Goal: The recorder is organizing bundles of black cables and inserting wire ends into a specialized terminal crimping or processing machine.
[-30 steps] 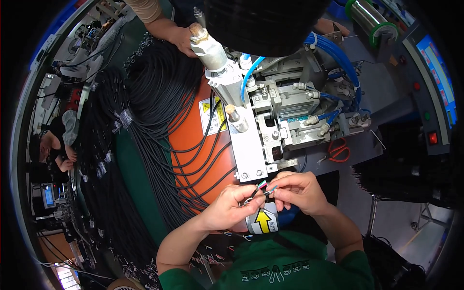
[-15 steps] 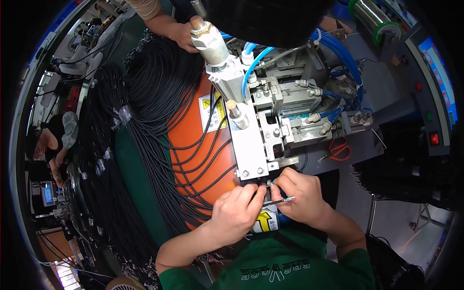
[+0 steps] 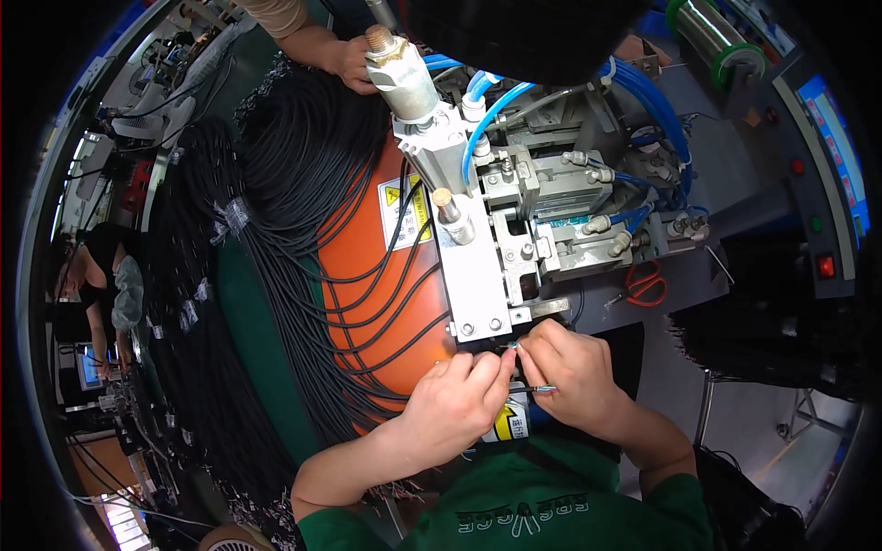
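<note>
Just below the front end of a metal pneumatic press (image 3: 473,294), my two hands meet at the fingertips. My left hand (image 3: 459,395) is closed in a pinch on a black cable (image 3: 522,391), whose stripped end with thin coloured wires (image 3: 545,389) sticks out to the right below my right fingers. My right hand (image 3: 571,372) pinches small wire ends (image 3: 515,346) at the left fingertips, under the press edge. Their exact shape is mostly hidden by the fingers.
Black cables (image 3: 312,174) lie in thick bundles on the left, several running across an orange surface (image 3: 367,275) to the press. Blue air hoses (image 3: 657,101), red-handled scissors (image 3: 646,283), a solder wire spool (image 3: 717,41) and a control screen (image 3: 831,147) are rightward. Another person's hand (image 3: 356,66) rests at the top.
Both hands stay under the press. My left hand has shifted slightly right, closer to my right fingertips, and the stripped cable end sits slightly lower. At far left, another person has moved.
</note>
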The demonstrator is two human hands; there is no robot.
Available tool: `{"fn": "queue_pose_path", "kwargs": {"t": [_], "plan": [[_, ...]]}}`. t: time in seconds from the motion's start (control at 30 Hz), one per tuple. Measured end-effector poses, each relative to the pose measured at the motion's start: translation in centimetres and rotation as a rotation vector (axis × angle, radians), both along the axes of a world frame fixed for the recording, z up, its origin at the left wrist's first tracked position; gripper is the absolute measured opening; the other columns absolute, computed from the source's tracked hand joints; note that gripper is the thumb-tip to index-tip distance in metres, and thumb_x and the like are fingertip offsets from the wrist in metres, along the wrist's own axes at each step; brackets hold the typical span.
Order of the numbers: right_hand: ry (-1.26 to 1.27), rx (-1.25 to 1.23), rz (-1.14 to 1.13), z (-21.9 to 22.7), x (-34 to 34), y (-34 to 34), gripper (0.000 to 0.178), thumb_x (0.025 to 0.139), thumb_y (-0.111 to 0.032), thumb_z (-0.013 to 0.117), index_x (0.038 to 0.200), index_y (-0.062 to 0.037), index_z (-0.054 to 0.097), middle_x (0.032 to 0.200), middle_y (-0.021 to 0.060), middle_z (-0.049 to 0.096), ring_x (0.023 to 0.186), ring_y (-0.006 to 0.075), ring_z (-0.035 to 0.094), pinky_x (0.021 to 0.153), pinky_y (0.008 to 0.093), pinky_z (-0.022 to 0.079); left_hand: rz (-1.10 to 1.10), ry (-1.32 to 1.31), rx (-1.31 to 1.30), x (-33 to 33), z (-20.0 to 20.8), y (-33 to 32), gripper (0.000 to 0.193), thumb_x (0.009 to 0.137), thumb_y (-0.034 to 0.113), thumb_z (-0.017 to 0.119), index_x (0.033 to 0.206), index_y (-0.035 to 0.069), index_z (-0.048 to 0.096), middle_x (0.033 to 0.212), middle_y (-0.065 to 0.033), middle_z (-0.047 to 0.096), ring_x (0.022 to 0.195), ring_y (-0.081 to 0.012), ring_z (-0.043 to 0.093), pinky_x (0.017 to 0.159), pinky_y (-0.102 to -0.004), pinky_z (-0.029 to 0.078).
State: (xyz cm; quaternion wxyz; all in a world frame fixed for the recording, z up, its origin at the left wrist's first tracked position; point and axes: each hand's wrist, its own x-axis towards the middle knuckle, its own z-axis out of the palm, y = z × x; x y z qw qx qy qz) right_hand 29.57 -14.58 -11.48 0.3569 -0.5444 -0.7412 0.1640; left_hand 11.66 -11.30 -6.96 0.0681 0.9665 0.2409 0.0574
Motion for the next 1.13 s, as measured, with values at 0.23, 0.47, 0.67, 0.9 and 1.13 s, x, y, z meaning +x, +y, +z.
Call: {"fn": "queue_pose_path", "kwargs": {"t": [0.23,0.47,0.67,0.9,1.13], "plan": [[0.045,-0.065,0.051,0.0,0.5,0.2,0.006,0.076,-0.001,0.064,0.081,-0.0007,0.061,0.078,0.0087,0.059,0.060,0.0256,0.060,0.049,0.0320,0.047,-0.021,-0.002,-0.019,0.3,0.1,0.7,0.037,0.074,0.009,0.057,0.108,-0.006,0.058,0.080,-0.0062,0.046,0.072,-0.0174,0.050,0.059,-0.0269,0.043],[0.227,-0.013,-0.021,-1.3,0.2,0.3,0.011,0.076,-0.006,0.066,0.083,-0.0023,0.059,0.079,0.0078,0.061,0.056,0.0234,0.060,0.047,0.0321,0.046,0.016,-0.075,-0.021,0.1,-0.4,0.6,0.036,0.073,0.009,0.058,0.107,-0.003,0.059,0.082,-0.0063,0.047,0.074,-0.0191,0.051,0.058,-0.0277,0.043],[0.165,-0.091,-0.031,-0.6,-0.1,0.4,0.010,0.076,-0.005,0.065,0.079,-0.0027,0.055,0.073,0.0081,0.059,0.055,0.0249,0.060,0.047,0.0332,0.046,0.026,-0.113,-0.048,-0.4,-1.2,0.7,0.049,0.068,0.013,0.058,0.116,0.002,0.058,0.088,-0.0068,0.050,0.074,-0.0207,0.052,0.059,-0.0307,0.043],[0.162,-0.111,-0.040,-0.4,-0.1,0.4,0.010,0.076,-0.005,0.064,0.079,-0.0018,0.055,0.066,0.0092,0.057,0.053,0.0261,0.058,0.047,0.0343,0.045,0.042,-0.093,-0.073,-0.5,-0.9,0.7,0.046,0.068,0.013,0.059,0.113,0.003,0.059,0.088,-0.0065,0.053,0.076,-0.0224,0.054,0.063,-0.0327,0.044],[0.427,-0.457,-0.032,-0.6,0.4,0.7,0.008,0.077,-0.005,0.063,0.079,0.0004,0.057,0.066,0.0102,0.063,0.053,0.0191,0.062,0.048,0.0315,0.047,0.195,-0.265,-0.118,-3.6,-1.8,0.6,0.042,0.065,0.004,0.064,0.107,0.003,0.060,0.098,-0.0102,0.057,0.089,-0.0281,0.058,0.076,-0.0384,0.048]]}}
